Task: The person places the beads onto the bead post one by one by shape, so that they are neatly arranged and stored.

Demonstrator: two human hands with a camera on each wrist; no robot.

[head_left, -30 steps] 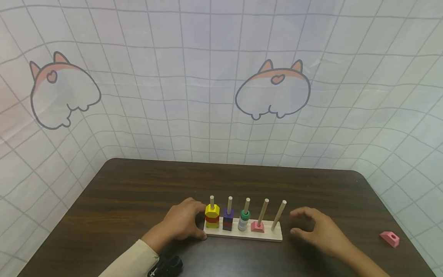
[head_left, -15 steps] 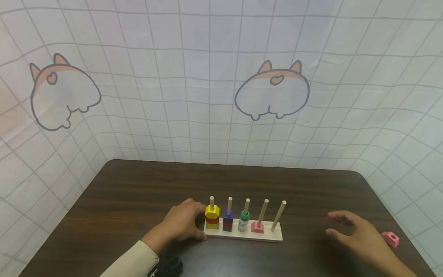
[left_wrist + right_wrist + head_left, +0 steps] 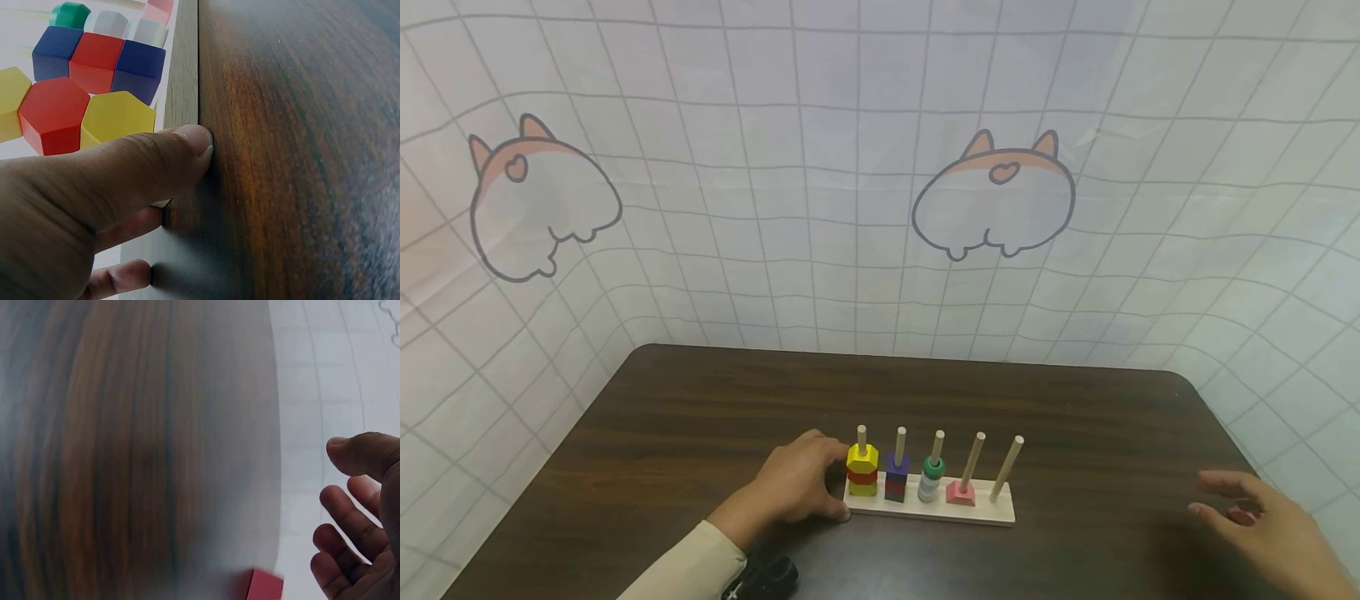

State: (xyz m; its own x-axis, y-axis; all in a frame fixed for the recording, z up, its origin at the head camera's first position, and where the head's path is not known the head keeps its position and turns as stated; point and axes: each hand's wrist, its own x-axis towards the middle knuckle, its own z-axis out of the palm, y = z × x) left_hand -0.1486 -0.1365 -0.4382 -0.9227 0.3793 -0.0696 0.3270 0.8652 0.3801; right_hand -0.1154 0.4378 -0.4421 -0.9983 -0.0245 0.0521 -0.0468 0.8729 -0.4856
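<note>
My left hand (image 3: pixel 801 479) holds the left end of a pale wooden peg board (image 3: pixel 940 512), its thumb along the near edge, which the left wrist view shows close up. Yellow and red hexagonal blocks (image 3: pixel 862 471) stack on the first peg. Blue and red square blocks (image 3: pixel 897 478) fill the second, and a green piece over whitish round ones (image 3: pixel 930 482) the third. A pink trapezoid block (image 3: pixel 960 493) sits low on the fourth. At the far right, my right hand (image 3: pixel 1273 529) is empty, fingers and thumb apart, partly covering a loose pink block (image 3: pixel 1242 515).
The dark wooden table (image 3: pixel 737 400) has its right edge close beyond the loose block. A bare fifth peg (image 3: pixel 1007 468) stands at the board's right end. Behind hangs a white grid-patterned cloth (image 3: pixel 820 208). A black device (image 3: pixel 762 578) is by the left wrist.
My right hand has moved right, away from the peg board to the loose pink block, and now overlaps it. The left hand and the stacked blocks have stayed in place.
</note>
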